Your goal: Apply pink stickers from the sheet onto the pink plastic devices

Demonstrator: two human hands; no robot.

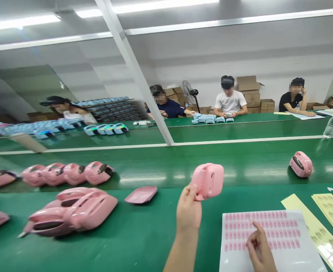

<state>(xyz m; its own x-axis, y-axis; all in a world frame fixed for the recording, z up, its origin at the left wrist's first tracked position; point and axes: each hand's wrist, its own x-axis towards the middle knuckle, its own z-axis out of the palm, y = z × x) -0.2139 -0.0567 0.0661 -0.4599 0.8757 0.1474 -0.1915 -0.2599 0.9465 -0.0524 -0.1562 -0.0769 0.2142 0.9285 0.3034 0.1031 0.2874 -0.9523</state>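
Observation:
My left hand (188, 211) is closed around a glossy pink plastic housing (216, 180), held up above the green bench. A flat side with a narrow slot shows on it. My right hand (259, 247) hovers over a white sheet (240, 262) bearing rows of small pink oval stickers (282, 223). Its thumb and fingers are bent together, with the index finger reaching forward. A small pale sliver shows near that fingertip; whether the fingers grip it I cannot make out.
Pink housings (98, 173) line the left, with more stacked (78, 211) nearer and a loose pink panel (141, 195) beside them. One housing (301, 164) stands right. Yellowish sticker sheets (329, 241) lie beside the white sheet. A bottle (332, 125), blue housings (106, 129) and several people are beyond.

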